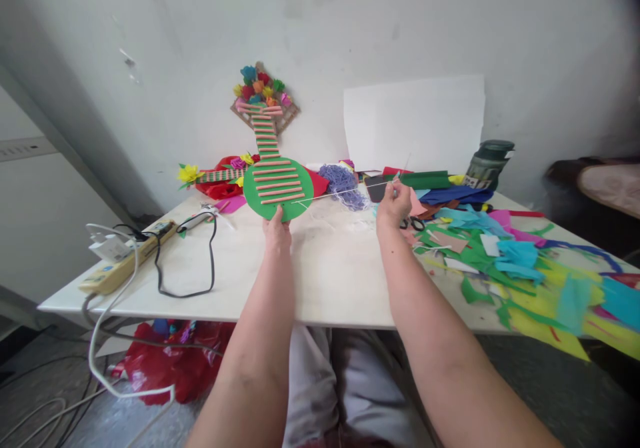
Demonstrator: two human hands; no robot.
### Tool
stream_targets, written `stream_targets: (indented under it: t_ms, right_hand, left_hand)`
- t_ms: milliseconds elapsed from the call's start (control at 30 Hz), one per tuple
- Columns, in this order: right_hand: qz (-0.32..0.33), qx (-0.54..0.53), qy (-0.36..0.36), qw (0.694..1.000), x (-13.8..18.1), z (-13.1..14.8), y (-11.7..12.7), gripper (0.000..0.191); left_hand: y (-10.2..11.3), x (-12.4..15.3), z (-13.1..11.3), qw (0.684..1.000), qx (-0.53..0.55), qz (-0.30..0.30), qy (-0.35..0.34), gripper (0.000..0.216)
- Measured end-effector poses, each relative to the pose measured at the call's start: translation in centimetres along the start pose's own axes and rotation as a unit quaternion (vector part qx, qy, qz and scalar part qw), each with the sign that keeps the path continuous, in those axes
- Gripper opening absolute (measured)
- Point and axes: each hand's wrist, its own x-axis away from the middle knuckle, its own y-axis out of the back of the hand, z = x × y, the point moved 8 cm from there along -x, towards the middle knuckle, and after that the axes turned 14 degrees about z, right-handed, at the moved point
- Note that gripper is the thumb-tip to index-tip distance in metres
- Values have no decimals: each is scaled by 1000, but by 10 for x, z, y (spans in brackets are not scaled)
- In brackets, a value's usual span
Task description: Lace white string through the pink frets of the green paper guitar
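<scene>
Held up over the middle of the white worktop (pixel 340 275), a little nearer its left edge than its right: a green craft piece (pixel 279 176), with a round body below, a long neck above, and pale pink strips laid across both. Striped side toward the camera, neck pointing up. Clamped on the lower rim of the body with the fingers of the left hand (pixel 278 231), thumb on the front face, the rest hidden behind.

From low on the round body, across to the right hand (pixel 395 203), a white string (pixel 345 192), stretched nearly straight. Fingers of that hand pinched together at the string's far end, around something small, too blurred to name.

Behind the neck, against the wall, a bunch of colourful flowers (pixel 260 88). Along the far edge, left of the round body, a second striped piece (pixel 223 176) with a yellow flower (pixel 189 173) at its tip; right of it, blue-purple shreds (pixel 340 185).

Near the right hand, black scissors (pixel 416 223), partly covered. Spread toward the right edge and near right corner, many coloured scraps (pixel 520 255); at the far right corner, a dark green bottle (pixel 487 165). Toward the near left corner, a yellowish power strip (pixel 127 265).
</scene>
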Motion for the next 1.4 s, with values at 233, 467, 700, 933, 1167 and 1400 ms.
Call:
stream_targets:
  t_ms: [233,467,700,933,1167,1400]
  right_hand:
    - [-49,12,-64,997,-6,-19,15,20]
    - [140,-108,-98,979,-6,-36,-29,38]
    - [399,-457,-133,784,16,-3,-64,27]
    - [470,-401,-137,774,34,4,-75,33]
    - [477,-171,-15,862,57,12,-102,30]
    - [432,93,116,889,73,24,-109,24]
  left_hand:
    - [2,0,-5,1000,15,-16,-10,49]
    - [-2,0,-5,1000,14,0,-6,44]
    - [-1,-1,-4,1000,22,-5,-6,40]
    - [-11,-1,5,998,10,56,20,44]
    - [-27,6,19,991,-19,106,75,47]
    - [-44,15,27,979,-53,167,106,40]
